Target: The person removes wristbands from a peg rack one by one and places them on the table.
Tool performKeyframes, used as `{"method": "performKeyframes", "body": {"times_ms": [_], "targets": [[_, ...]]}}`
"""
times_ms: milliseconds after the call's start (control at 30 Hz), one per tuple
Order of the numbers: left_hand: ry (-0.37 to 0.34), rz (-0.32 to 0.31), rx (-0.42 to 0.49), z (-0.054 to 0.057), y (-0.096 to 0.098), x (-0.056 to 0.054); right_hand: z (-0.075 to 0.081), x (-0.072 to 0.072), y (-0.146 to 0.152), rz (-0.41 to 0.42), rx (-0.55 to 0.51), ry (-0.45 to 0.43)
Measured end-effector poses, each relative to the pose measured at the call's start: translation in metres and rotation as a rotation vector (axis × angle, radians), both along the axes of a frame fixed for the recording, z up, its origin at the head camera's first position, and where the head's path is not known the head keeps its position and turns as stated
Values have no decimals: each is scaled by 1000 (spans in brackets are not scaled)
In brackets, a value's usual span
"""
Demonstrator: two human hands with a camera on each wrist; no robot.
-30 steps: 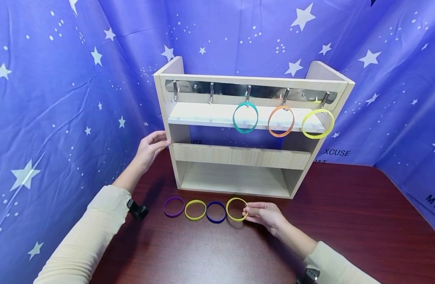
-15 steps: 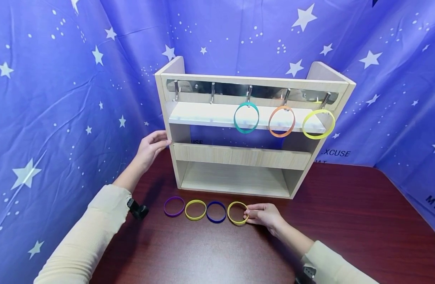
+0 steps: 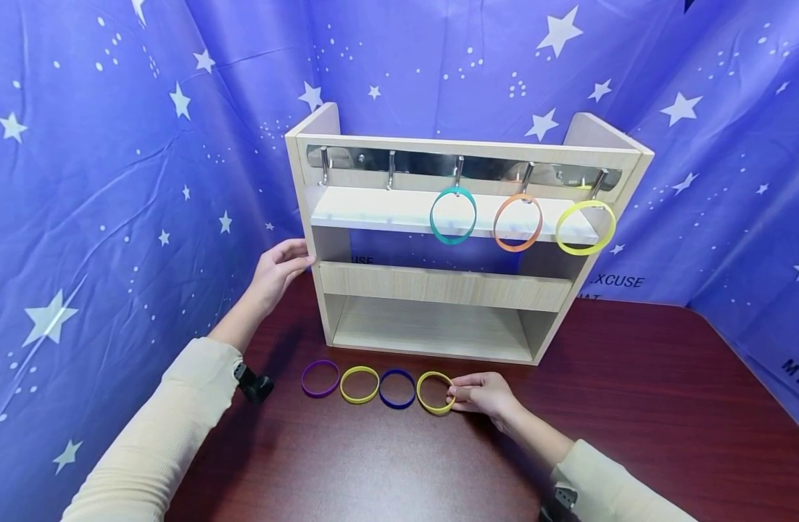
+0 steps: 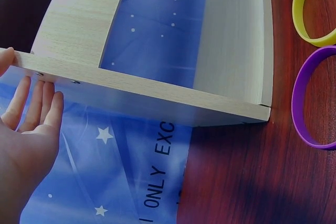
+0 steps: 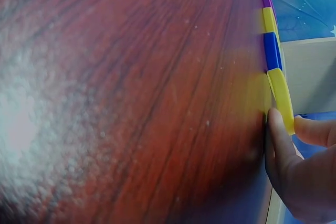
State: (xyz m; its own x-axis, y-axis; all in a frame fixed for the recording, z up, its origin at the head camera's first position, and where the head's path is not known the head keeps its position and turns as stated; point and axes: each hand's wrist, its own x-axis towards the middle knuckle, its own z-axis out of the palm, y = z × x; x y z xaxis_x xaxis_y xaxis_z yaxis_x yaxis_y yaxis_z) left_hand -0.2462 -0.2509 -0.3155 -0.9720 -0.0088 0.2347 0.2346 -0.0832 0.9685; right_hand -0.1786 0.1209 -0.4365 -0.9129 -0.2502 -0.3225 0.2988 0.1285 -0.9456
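Observation:
My right hand pinches the right edge of a yellow silicone wristband between thumb and fingers. In the right wrist view that yellow wristband tilts slightly, its pinched end off the table. Left of it lie a blue wristband, another yellow wristband and a purple wristband, in a row. With fairly straight fingers, my left hand touches the left side panel of a wooden shelf; the left wrist view has its thumb at the panel's front edge.
A metal hook rail crosses the shelf's top. From its hooks hang a teal wristband, an orange wristband and a yellow wristband; the two left hooks are bare. A starry blue curtain surrounds the dark red table.
My right hand has lowered the yellow wristband from a steeper tilt to nearly flat beside the blue one. The left hand stays at the shelf's side.

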Motion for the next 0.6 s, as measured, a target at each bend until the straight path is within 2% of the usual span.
{"method": "performKeyframes", "body": {"times_ms": [367, 600], "targets": [[-1, 2, -3, 1, 1, 1, 1, 0, 0, 17, -3, 3], [3, 4, -4, 0, 0, 1, 2, 1, -1, 19, 104, 72]]}}
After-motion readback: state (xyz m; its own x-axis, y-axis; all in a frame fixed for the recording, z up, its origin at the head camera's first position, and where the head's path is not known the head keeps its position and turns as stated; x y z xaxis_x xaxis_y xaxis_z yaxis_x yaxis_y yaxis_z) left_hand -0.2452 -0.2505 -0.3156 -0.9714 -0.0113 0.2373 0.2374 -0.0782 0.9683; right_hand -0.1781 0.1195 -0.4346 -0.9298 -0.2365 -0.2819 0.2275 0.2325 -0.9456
